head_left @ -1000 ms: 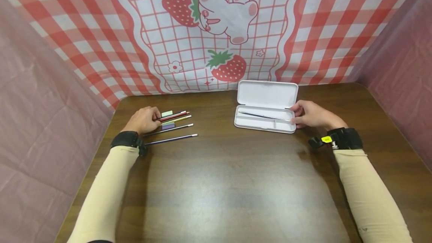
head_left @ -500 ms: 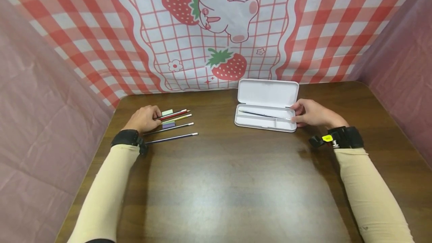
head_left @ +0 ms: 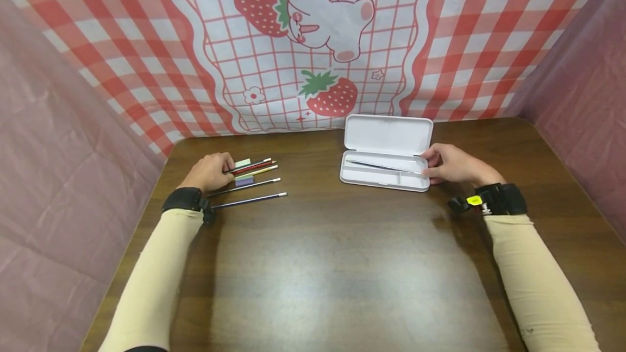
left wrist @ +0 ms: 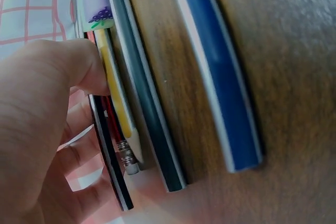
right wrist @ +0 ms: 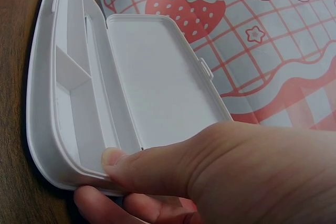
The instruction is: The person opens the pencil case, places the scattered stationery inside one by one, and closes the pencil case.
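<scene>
At the table's left, my left hand (head_left: 207,171) pinches a black pencil (left wrist: 110,153) between thumb and fingers. Beside it lie a red pencil (left wrist: 111,119), a yellow pencil (left wrist: 119,93), a dark green pencil (left wrist: 149,98) and a blue pencil (left wrist: 218,72). A purple eraser (head_left: 244,181) with a grape print and a pale green eraser (head_left: 242,163) lie among them. My right hand (head_left: 455,164) grips the right end of an open white pencil case (right wrist: 44,108), thumb over the rim and fingers outside. One dark pencil (head_left: 381,166) rests in its long compartment.
The brown wooden table (head_left: 313,254) extends in front of the case and pencils. Behind stands a red checked cloth (head_left: 195,53) with strawberries, close to the case's raised lid (head_left: 388,136). Pink cloth (head_left: 63,151) hangs at both sides.
The black pencil's eraser end has shifted slightly over the red pencil, with my left hand nearly in place. My right hand still holds the case.
</scene>
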Tool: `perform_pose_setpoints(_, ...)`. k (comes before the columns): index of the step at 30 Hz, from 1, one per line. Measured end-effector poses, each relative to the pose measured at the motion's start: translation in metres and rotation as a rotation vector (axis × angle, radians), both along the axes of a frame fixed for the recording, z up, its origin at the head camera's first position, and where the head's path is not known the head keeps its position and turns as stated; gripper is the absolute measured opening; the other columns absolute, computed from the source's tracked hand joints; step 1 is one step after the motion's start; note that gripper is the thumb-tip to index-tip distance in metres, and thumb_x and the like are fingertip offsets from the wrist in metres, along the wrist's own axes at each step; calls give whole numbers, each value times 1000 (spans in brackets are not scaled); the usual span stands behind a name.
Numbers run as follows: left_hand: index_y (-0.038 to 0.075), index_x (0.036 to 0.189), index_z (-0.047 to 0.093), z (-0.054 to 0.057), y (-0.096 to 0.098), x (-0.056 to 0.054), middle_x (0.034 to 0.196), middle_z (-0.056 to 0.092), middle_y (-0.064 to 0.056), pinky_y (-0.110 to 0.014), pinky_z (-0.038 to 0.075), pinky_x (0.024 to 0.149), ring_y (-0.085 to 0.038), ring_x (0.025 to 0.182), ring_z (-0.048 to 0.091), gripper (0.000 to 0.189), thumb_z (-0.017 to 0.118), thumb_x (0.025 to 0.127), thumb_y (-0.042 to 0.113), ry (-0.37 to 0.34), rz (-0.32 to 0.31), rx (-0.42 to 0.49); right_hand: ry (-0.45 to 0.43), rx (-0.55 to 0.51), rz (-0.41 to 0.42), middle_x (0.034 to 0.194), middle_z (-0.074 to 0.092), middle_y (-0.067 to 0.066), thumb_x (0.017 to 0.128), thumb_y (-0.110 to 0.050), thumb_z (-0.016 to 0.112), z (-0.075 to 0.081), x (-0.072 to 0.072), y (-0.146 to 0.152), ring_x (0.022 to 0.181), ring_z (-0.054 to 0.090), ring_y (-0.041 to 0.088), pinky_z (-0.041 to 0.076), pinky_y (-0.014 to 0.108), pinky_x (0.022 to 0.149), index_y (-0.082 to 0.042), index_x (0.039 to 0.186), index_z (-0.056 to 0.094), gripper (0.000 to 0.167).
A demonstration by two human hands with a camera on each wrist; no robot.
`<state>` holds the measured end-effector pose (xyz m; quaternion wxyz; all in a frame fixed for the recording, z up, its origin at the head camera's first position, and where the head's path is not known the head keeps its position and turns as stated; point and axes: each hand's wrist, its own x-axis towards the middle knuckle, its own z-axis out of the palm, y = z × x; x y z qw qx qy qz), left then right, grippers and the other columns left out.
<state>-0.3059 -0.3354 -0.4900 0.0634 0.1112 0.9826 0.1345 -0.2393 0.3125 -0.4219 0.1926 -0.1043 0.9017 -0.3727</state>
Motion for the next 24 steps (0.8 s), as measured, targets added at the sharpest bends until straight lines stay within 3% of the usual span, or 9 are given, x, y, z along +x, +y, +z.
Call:
perform_pose_setpoints(18, 15, 110, 75, -3, -4, -1, 101, 72, -7, -47, 54, 83, -26, 93, 68, 19, 81, 92, 18, 41, -16, 1, -9, -1, -5, 114, 62, 27, 103, 3, 75, -2, -1, 0, 88, 69, 20, 67, 23, 73, 18, 141, 50, 48)
perform_pose_setpoints(24, 16, 108, 75, -4, -5, 1, 101, 70, -6, -45, 53, 83, -27, 94, 67, 20, 82, 89, 15, 94, -26, 11, -7, -11, -6, 113, 61, 25, 103, 3, 75, -2, 0, 1, 88, 69, 19, 67, 23, 72, 19, 141, 50, 48)
